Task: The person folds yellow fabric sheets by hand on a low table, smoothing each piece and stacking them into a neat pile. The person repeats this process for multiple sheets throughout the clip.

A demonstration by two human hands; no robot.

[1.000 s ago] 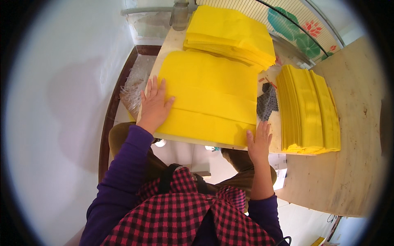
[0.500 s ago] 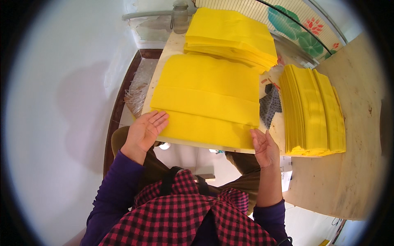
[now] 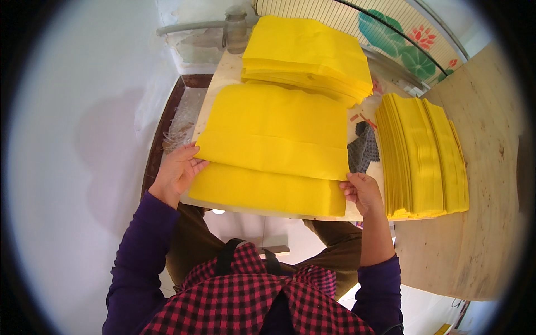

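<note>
Both hands pulled back to near edge, left grip (image 3: 177, 170) and right grip (image 3: 362, 191) pinching yellow sheet (image 3: 273, 148) (ends)

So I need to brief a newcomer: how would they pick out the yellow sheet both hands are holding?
Find the pale worktable. Three lots of yellow sheets lie there. Yours is the folded sheet nearest the person, gripped by the left hand and right hand; the others are thick stacks.

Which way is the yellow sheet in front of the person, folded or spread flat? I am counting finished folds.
Folded: the yellow sheet shows an overlapped band across its near part, with both hands, left and right, gripping its side edges.
</note>
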